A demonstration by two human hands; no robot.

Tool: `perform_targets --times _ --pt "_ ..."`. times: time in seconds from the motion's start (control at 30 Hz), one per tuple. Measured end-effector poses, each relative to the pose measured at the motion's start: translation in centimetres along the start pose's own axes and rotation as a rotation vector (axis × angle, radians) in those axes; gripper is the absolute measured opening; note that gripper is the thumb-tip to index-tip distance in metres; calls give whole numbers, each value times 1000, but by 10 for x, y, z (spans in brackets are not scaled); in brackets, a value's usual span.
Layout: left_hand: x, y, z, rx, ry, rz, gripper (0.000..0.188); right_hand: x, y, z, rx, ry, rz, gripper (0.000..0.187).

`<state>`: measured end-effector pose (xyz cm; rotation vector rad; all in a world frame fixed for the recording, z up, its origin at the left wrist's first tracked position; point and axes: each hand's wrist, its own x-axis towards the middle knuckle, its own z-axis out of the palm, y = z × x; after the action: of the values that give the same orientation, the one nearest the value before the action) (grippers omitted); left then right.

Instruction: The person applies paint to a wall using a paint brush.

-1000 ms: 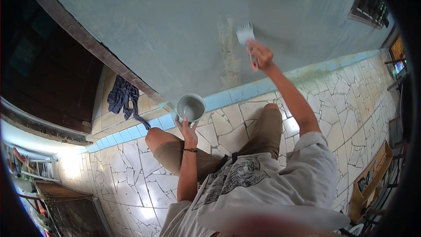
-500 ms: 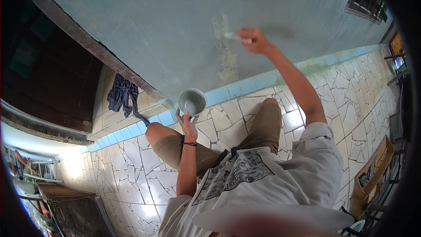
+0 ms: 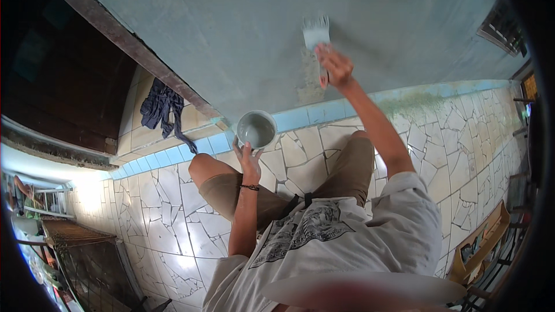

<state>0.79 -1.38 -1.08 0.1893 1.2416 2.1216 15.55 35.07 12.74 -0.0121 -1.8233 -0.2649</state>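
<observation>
My right hand [image 3: 336,67] is closed round the handle of a flat paintbrush [image 3: 316,33], its pale head and bristles pointing up against the grey-blue wall [image 3: 231,29]. Under the brush a rough, beige worn strip [image 3: 308,84] runs down the wall toward the blue tile skirting. My left hand [image 3: 248,159] grips a round grey pot [image 3: 256,129] from its near side, thumb over the rim and fingers beneath. Greyish paint shows inside the pot, which sits in the air close to the foot of the wall.
A dark crumpled cloth [image 3: 161,110] lies on the tiled doorstep at left, beside a dark wooden door [image 3: 58,81]. Broken-tile flooring [image 3: 167,214] spreads around my legs. A long wooden box [image 3: 480,245] stands at the right, a dark cabinet [image 3: 87,254] at lower left.
The brush has turned from pointing left to lying upright on the wall, over the upper part of the worn strip. My left hand still holds the pot in nearly the same place.
</observation>
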Motion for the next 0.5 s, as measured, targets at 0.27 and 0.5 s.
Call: perform_targets --times 0.27,0.5 --pt "-7 4 2 -16 -4 -6 73 -173 -70 12 142 -449 268 19" --pt "-5 0 1 -23 -27 10 68 -137 -27 5 396 -526 631 30"
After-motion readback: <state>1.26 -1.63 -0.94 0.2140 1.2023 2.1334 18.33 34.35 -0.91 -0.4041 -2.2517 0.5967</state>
